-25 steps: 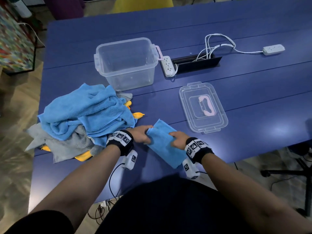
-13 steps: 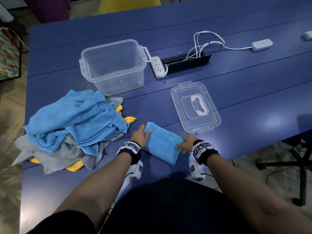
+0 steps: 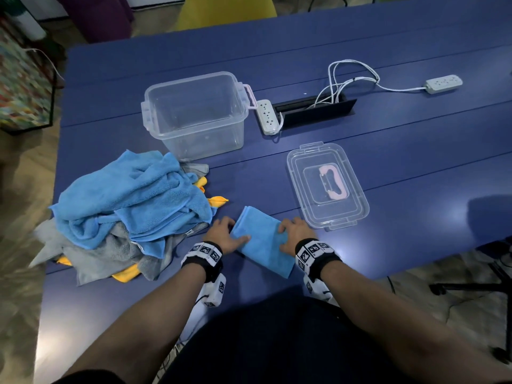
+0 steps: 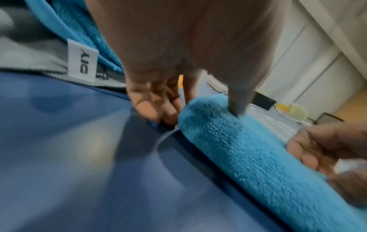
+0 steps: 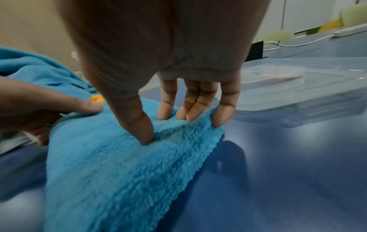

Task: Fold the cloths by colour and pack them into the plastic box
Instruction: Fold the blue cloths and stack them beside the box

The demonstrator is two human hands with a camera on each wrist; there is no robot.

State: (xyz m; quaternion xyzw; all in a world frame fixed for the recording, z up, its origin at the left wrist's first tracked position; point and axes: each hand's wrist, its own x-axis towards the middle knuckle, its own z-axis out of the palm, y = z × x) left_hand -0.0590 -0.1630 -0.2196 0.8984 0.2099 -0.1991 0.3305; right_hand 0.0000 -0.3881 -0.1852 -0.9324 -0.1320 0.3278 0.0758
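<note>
On the blue table [image 3: 388, 167], one folded blue cloth [image 3: 263, 242] lies at 6 o'clock, left hand [image 3: 223, 234] pinching its left end, right hand [image 3: 295, 234] pressing straight fingers on its right end. One empty plastic box [image 3: 194, 115] stands at 11 o'clock, one lid [image 3: 327, 187] at 2 o'clock, one mixed cloth pile [image 3: 124, 212] at 9 o'clock.

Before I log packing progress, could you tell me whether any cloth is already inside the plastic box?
No, the plastic box stands empty on the table, while the folded blue cloth still lies under both hands near the table's front edge.
</note>
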